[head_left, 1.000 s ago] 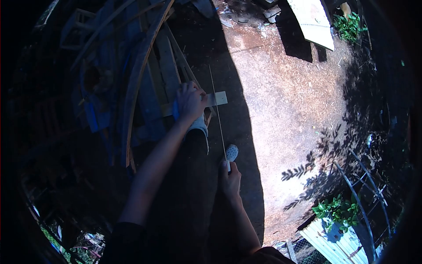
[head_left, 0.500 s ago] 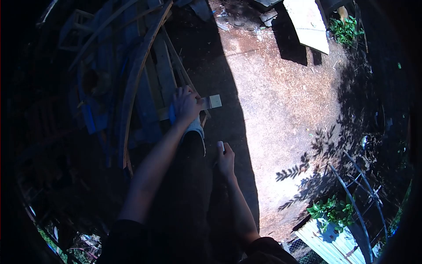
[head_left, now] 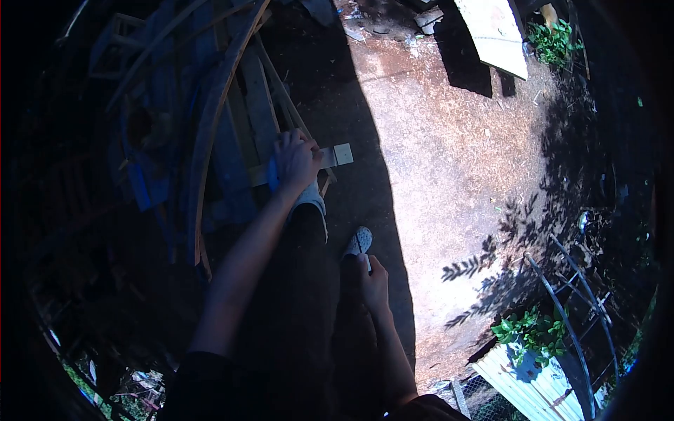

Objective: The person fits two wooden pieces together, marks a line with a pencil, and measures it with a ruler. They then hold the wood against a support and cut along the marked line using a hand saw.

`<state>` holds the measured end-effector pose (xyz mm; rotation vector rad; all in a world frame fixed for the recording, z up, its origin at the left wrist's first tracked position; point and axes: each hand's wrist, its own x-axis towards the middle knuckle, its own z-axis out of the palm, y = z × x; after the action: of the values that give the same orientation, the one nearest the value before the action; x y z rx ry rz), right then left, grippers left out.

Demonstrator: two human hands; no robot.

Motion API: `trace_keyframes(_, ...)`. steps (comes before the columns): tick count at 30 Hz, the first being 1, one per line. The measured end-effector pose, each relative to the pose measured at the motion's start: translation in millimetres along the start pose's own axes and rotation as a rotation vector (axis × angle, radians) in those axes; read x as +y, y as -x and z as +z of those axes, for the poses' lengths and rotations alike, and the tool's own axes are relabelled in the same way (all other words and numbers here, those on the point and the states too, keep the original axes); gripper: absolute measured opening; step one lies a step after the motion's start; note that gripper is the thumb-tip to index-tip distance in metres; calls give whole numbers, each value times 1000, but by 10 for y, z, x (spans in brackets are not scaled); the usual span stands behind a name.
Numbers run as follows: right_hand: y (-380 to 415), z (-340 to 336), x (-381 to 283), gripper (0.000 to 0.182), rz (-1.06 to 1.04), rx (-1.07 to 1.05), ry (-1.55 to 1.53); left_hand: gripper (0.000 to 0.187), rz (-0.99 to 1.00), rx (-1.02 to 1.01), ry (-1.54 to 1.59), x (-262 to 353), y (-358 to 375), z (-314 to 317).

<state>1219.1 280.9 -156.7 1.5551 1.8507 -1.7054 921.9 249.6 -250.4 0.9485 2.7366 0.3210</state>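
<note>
My left hand [head_left: 298,160] is closed over a flat wooden strip [head_left: 326,157], its fingers curled on the upper side. The strip's pale squared end [head_left: 342,154] sticks out to the right past a thin dark line across the wood. Right by this hand, a light shoe [head_left: 311,198] is set against the strip on the lumber. Lower and to the right, my right hand [head_left: 376,284] is closed round a small tool with a pale handle [head_left: 367,263] and a thin dark shaft. That shaft overlaps my other speckled shoe [head_left: 361,238] in this view; its exact kind I cannot tell.
Long boards [head_left: 263,105] and a curved plank [head_left: 217,116] are piled at the left in deep shade. Sunlit dirt ground [head_left: 456,182] spreads to the right. A white panel [head_left: 491,35] is at the top, a ladder-like frame [head_left: 572,309] and corrugated sheet [head_left: 526,382] lower right.
My right hand has moved down and slightly right with the small tool, uncovering the speckled shoe. My left hand stays on the strip, and the view has shifted slightly.
</note>
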Motion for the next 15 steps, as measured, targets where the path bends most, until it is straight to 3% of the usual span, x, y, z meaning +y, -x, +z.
trace_keyframes(5,-989,336,-519,64,14,-15,24,15,23,40,-35,-14,6,1)
trace_keyframes(15,-704,474,-366,63,38,-2,-53,15,2,-63,13,12,-12,-106)
